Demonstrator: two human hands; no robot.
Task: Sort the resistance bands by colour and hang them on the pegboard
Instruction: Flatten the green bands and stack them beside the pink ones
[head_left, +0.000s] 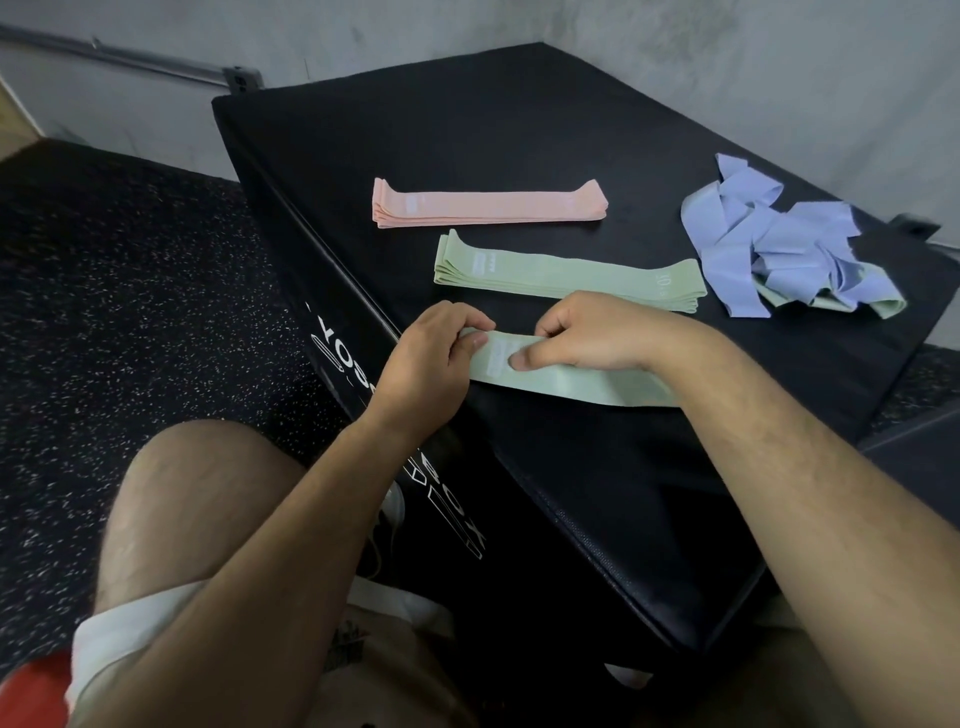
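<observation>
A green band (587, 382) lies flat near the front edge of the black padded box (519, 130). My left hand (431, 358) pinches its left end, and my right hand (587, 332) pinches it just beside, thumb pressed on its white label. Behind it sits a neat stack of green bands (566, 273), and farther back a neat stack of pink bands (488, 203). At the right is a loose heap of lilac bands (784, 244) with one green band (883, 304) showing under it. No pegboard is in view.
The box stands in a corner against grey walls (675, 31). Speckled black rubber floor (130, 291) spreads to the left. My bare knee (208, 478) is beside the box's printed side. A metal conduit (156, 65) runs along the left wall.
</observation>
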